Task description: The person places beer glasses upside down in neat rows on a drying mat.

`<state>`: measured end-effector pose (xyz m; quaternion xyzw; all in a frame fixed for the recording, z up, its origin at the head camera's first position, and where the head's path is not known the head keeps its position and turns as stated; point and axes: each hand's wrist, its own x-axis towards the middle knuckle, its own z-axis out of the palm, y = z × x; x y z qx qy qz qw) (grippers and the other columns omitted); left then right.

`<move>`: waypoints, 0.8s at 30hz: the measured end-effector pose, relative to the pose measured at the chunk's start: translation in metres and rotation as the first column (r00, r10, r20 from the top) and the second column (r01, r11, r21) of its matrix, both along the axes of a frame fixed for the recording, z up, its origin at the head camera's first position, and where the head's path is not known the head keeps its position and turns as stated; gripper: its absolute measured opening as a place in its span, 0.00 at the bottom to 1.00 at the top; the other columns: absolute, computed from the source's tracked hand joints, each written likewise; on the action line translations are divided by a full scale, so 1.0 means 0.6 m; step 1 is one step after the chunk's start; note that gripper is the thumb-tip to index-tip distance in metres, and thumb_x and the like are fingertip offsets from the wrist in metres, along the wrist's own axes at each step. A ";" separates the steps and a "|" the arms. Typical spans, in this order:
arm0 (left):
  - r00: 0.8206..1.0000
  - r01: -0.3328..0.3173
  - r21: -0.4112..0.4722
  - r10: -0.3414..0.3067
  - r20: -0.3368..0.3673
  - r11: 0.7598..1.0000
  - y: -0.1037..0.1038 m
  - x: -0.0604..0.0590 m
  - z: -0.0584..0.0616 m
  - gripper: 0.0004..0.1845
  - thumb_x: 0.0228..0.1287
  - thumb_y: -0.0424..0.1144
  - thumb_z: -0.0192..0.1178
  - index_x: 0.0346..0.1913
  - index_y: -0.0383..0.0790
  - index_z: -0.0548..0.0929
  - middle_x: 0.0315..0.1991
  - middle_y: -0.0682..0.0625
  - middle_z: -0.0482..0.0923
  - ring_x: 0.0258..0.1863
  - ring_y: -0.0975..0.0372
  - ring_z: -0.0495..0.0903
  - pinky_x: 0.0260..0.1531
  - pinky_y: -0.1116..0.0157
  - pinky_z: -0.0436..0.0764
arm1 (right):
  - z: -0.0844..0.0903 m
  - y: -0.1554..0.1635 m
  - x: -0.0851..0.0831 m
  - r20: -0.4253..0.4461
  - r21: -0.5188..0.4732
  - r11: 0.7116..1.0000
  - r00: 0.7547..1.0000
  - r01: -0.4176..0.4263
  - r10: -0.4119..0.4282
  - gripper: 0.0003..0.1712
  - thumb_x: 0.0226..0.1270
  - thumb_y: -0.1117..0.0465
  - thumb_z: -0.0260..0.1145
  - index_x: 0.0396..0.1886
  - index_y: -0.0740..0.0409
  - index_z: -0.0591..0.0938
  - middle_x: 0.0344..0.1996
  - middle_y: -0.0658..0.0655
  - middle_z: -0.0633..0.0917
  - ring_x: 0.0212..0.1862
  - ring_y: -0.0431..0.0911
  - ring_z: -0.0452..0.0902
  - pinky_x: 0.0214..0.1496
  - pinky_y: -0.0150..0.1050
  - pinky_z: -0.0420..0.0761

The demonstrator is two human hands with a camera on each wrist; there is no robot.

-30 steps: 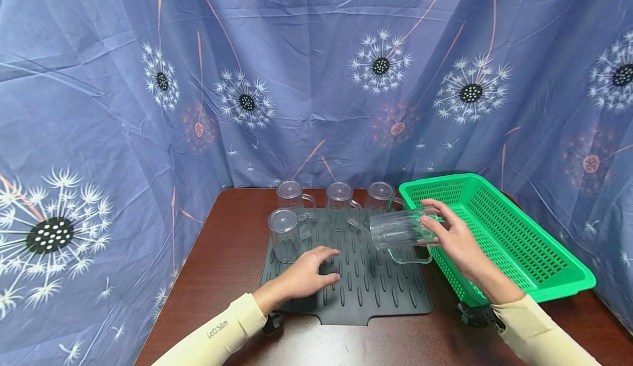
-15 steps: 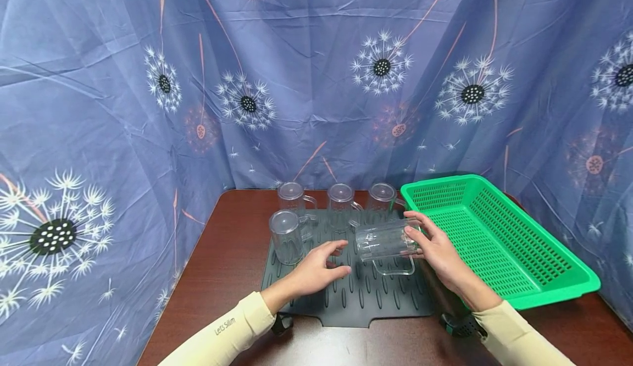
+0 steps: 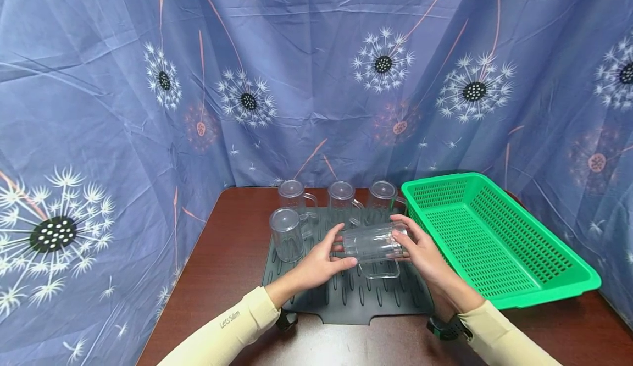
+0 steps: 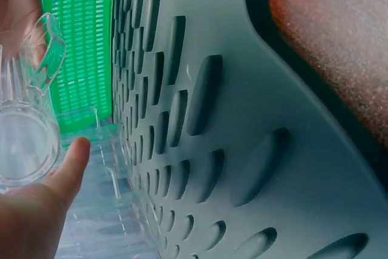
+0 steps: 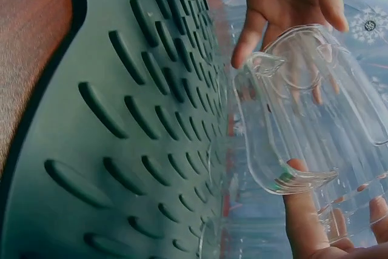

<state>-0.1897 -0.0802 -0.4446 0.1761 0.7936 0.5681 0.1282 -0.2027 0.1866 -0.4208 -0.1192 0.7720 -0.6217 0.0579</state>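
Observation:
A clear glass mug (image 3: 373,243) lies sideways in the air above the dark drying mat (image 3: 346,303), its handle hanging toward me. My right hand (image 3: 426,259) grips it near the rim end, thumb and fingers on opposite sides. At the base end, my left hand (image 3: 316,264) is spread, thumb and fingers apart around that end. In the right wrist view the left hand (image 5: 288,4) appears just behind the mug (image 5: 315,125); firm contact is unclear. The left wrist view has the left thumb (image 4: 71,165) beside the round base (image 4: 24,144).
Several similar mugs stand upside down at the mat's back and left, including a front-left mug (image 3: 287,239) and a back-middle mug (image 3: 341,198). A green perforated basket (image 3: 559,283) sits on the right of the brown table (image 3: 207,256). A patterned blue cloth (image 3: 306,91) hangs behind.
The right hand has carried the mug left, away from the basket and over the mat. The left hand has shifted slightly right, so its fingers now reach the mug's base end.

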 end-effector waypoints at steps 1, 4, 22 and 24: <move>1.000 -0.002 0.003 0.002 -0.008 1.000 0.000 0.000 0.000 0.46 0.68 0.53 0.64 0.81 0.57 0.49 0.73 0.41 0.65 0.65 0.51 0.76 0.57 0.58 0.80 | -0.003 -0.003 0.001 0.005 -0.011 1.000 1.000 -0.002 0.002 0.29 0.81 0.50 0.54 0.75 0.54 0.62 0.63 0.70 0.70 0.43 0.43 0.87 0.44 0.47 0.87; 0.999 -0.007 0.022 0.008 -0.038 1.000 -0.002 -0.003 -0.002 0.43 0.69 0.51 0.64 0.80 0.54 0.53 0.70 0.40 0.68 0.62 0.51 0.78 0.56 0.59 0.81 | -0.009 -0.007 0.000 0.016 -0.044 0.999 1.000 -0.012 0.012 0.29 0.81 0.50 0.53 0.75 0.54 0.62 0.60 0.69 0.71 0.41 0.45 0.87 0.44 0.45 0.87; 0.977 -0.142 0.038 0.146 -0.157 0.989 -0.004 -0.006 0.025 0.35 0.69 0.50 0.64 0.75 0.60 0.64 0.62 0.43 0.72 0.58 0.54 0.75 0.57 0.53 0.78 | -0.031 0.000 -0.013 0.100 -0.178 0.978 0.986 -0.113 0.132 0.29 0.81 0.48 0.53 0.76 0.48 0.60 0.66 0.64 0.69 0.58 0.45 0.80 0.54 0.43 0.84; 0.968 -0.156 0.036 0.160 -0.193 0.987 -0.005 -0.007 0.028 0.34 0.68 0.50 0.65 0.75 0.60 0.64 0.61 0.44 0.73 0.58 0.54 0.75 0.57 0.53 0.78 | -0.034 -0.001 -0.014 0.110 -0.147 0.983 0.986 -0.109 0.125 0.31 0.81 0.47 0.53 0.77 0.48 0.60 0.69 0.64 0.67 0.61 0.44 0.78 0.55 0.42 0.82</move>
